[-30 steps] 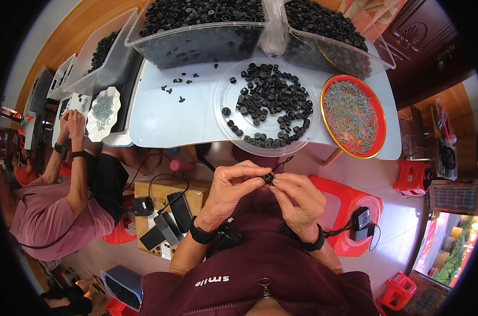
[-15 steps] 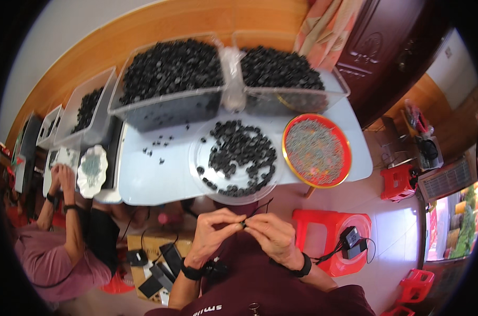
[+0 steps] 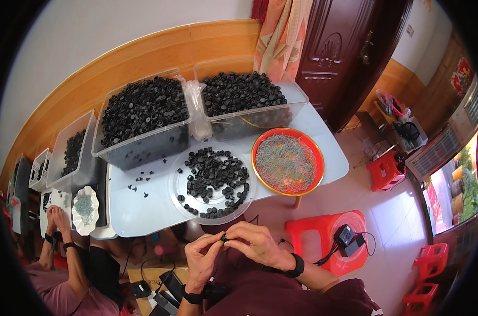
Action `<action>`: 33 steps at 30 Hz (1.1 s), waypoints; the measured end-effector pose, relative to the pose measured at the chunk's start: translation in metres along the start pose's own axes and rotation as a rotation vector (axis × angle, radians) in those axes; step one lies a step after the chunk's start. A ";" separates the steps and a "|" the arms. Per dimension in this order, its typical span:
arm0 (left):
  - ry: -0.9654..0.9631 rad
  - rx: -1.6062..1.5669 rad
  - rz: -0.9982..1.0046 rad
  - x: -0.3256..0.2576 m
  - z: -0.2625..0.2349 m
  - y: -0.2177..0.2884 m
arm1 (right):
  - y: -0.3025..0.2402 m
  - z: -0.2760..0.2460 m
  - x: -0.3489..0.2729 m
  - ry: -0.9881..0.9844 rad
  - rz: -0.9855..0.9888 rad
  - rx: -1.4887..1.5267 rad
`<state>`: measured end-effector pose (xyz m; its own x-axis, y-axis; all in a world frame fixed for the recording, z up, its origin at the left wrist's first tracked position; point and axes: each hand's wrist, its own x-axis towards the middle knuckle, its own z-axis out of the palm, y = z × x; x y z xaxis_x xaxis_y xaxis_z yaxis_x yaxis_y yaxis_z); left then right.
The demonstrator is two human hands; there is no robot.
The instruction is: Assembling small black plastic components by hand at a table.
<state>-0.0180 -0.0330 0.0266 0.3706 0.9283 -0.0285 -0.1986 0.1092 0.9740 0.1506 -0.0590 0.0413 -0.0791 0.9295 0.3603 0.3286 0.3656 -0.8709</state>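
Note:
My left hand (image 3: 201,259) and my right hand (image 3: 257,245) meet in front of the table edge. Both are closed, their thumbs and fingertips pinching one small black round part (image 3: 224,238) between them; fingers hide most of it. Just beyond, a clear round tray (image 3: 170,181) holds loose black round caps (image 3: 212,171), bunched in the middle and strung along the near rim. To its right stands a red plate (image 3: 319,163) with a yellow edge, heaped with thin grey pin-like pieces (image 3: 285,160).
Two clear bins (image 3: 144,150) of black caps stand at the back, a plastic bag (image 3: 198,113) between them. Small black pieces (image 3: 139,179) dot the white table (image 3: 128,216). At left a co-worker's hands (image 3: 58,217) work by a white dish (image 3: 94,226). A red stool (image 3: 302,226) carries power adapters.
The view has tilted upward and turned right, so the table and bins sit lower and further left. My hands stay together on the small black part.

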 end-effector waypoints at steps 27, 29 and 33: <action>0.050 0.090 0.151 0.012 0.012 0.064 | -0.009 -0.056 0.086 0.058 0.235 0.051; -0.159 -0.023 0.267 0.013 0.001 0.100 | -0.017 -0.080 0.126 0.321 -0.020 -0.156; -0.676 -0.349 0.621 0.006 0.013 0.156 | -0.045 -0.078 0.135 0.392 -0.143 -0.080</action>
<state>-0.0351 -0.0148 0.1817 0.5294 0.4690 0.7069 -0.7505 -0.1298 0.6481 0.1983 0.0459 0.1553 0.2298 0.7745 0.5893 0.4133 0.4705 -0.7796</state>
